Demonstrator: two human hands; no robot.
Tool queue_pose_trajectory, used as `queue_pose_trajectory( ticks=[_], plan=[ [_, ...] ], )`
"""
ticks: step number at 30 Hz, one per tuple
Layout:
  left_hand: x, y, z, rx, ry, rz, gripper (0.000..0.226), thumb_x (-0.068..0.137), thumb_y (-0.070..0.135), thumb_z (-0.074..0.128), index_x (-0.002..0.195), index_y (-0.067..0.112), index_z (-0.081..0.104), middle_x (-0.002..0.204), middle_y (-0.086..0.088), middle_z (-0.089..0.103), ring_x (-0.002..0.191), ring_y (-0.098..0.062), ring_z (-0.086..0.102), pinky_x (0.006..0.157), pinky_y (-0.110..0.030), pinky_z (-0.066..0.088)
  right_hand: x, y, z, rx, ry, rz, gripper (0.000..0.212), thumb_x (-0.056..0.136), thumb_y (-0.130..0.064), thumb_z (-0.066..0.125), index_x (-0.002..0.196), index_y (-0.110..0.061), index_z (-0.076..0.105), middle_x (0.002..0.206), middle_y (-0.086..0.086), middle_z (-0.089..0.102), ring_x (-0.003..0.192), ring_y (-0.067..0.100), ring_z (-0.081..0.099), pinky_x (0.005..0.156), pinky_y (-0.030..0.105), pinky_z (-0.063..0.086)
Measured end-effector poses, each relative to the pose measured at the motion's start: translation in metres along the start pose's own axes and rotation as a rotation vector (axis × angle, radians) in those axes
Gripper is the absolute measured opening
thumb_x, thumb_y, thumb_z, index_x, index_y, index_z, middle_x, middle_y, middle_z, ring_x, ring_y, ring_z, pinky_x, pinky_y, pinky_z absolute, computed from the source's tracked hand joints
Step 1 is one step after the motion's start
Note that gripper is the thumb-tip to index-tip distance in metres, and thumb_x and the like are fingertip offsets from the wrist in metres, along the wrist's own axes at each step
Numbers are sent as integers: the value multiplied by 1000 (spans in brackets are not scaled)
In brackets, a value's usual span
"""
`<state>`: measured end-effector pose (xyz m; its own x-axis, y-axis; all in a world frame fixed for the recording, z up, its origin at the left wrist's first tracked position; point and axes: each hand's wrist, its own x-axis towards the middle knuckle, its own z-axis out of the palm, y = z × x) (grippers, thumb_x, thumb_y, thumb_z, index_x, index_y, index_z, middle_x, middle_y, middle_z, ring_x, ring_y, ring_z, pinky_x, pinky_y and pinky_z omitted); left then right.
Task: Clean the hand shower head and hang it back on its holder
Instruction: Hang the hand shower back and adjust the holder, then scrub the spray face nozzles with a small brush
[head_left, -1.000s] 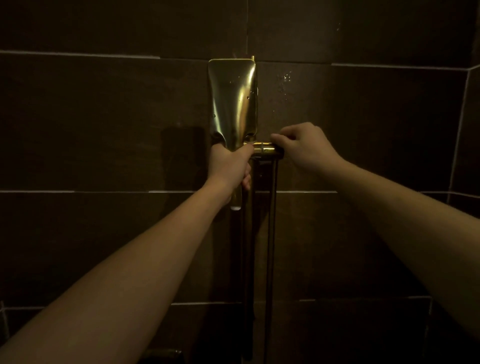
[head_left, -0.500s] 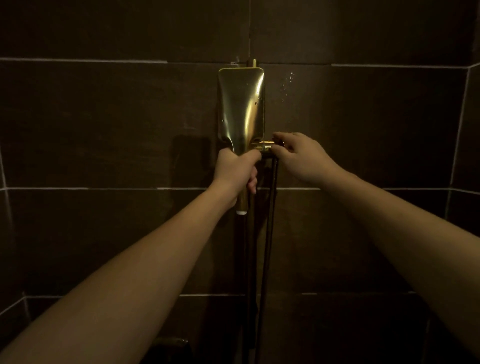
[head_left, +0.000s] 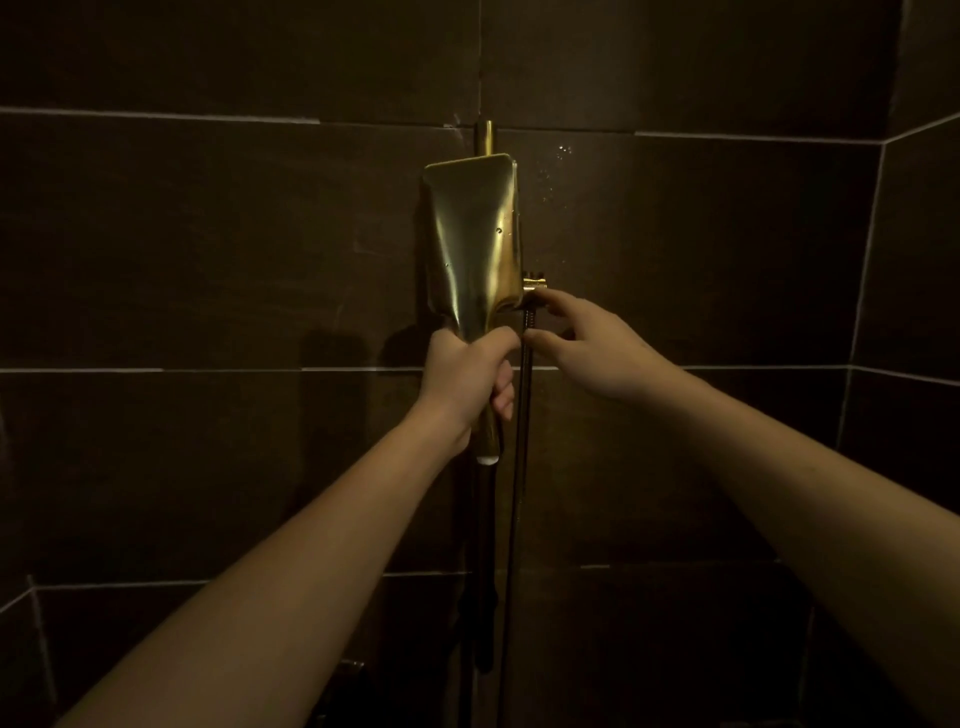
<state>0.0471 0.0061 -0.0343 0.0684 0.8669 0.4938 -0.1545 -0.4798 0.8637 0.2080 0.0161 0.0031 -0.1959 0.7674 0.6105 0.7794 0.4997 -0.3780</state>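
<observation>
The gold hand shower head (head_left: 472, 234) stands upright against the dark tiled wall, its shiny back toward me and wet with drops. My left hand (head_left: 467, 379) is wrapped around its handle just below the head. Beside the head's lower right corner sits the gold holder (head_left: 535, 285) on the vertical rail (head_left: 487, 137). My right hand (head_left: 587, 348) is at the holder, one fingertip touching it and the thumb against the dark hose (head_left: 522, 467) that hangs below; its fingers are spread. I cannot tell whether the handle sits in the holder.
Dark brown wall tiles (head_left: 208, 249) with pale grout lines fill the view, and a side wall meets them at the right (head_left: 924, 260). Water drops (head_left: 563, 151) speckle the tile right of the rail. The light is dim.
The shower head has come lower, so more of the rail shows above it. My right hand has loosened from the holder, fingers now spread. My left hand keeps its hold.
</observation>
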Motion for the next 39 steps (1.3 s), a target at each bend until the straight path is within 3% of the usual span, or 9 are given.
queue_pose_trajectory(
  ticks=[5,12,17,20,22,25,29,32,39],
  plan=[
    [-16,-11,-9,-63,-20,-23,34,93,9,59,60,14,54,46,-2,41,36,-17,42,43,-27,40,-13,6,3,-15,12,31,63,95,-42,55,151,-31,29,145,4,47,121,18,53,91,28,45],
    [-38,-20,-12,-74,-64,-62,33,96,11,59,63,14,56,47,-1,42,38,-16,42,43,-28,40,-36,6,-1,23,3,103,60,94,-40,57,148,-30,33,146,1,46,123,16,51,93,29,48],
    [-77,-47,7,-90,-210,-105,46,95,8,58,50,16,53,45,-5,42,33,-18,40,42,-27,40,-107,28,-3,17,67,258,48,92,-38,61,137,-30,47,137,-8,51,112,5,53,78,17,44],
    [-110,-71,32,-30,-335,-164,42,88,16,63,47,13,53,44,-9,44,33,-21,43,43,-27,42,-172,48,-8,-20,48,384,47,92,-38,61,136,-30,48,133,-11,51,113,2,50,84,18,43],
    [-132,-92,52,-26,-376,-238,32,83,20,65,54,10,55,43,-8,47,34,-21,44,43,-29,43,-220,61,-16,-37,31,479,46,93,-38,60,136,-29,49,131,-13,50,112,0,50,88,19,45],
    [-170,-125,80,-62,-448,-363,23,96,18,66,94,0,52,44,-5,53,35,-21,49,41,-31,45,-297,78,-26,-52,17,682,45,92,-37,62,135,-30,50,131,-15,47,106,-2,54,80,16,48],
    [-224,-154,116,-56,-607,-511,39,92,28,72,117,10,47,48,-4,59,38,-20,54,43,-31,47,-401,93,-45,-182,68,1037,48,90,-35,65,134,-29,49,134,-9,46,101,2,54,69,15,48],
    [-261,-167,141,23,-716,-602,52,87,35,78,124,26,43,57,-4,66,43,-18,60,44,-30,51,-479,85,-67,-292,110,1275,51,90,-30,65,137,-22,47,139,-2,45,107,9,54,80,22,51],
    [-336,-170,185,81,-900,-543,21,94,22,71,106,12,56,63,-8,68,49,-20,69,50,-33,60,-626,41,-118,-545,109,1528,49,92,-28,64,136,-12,49,135,8,51,117,21,55,98,33,47]
  ],
)
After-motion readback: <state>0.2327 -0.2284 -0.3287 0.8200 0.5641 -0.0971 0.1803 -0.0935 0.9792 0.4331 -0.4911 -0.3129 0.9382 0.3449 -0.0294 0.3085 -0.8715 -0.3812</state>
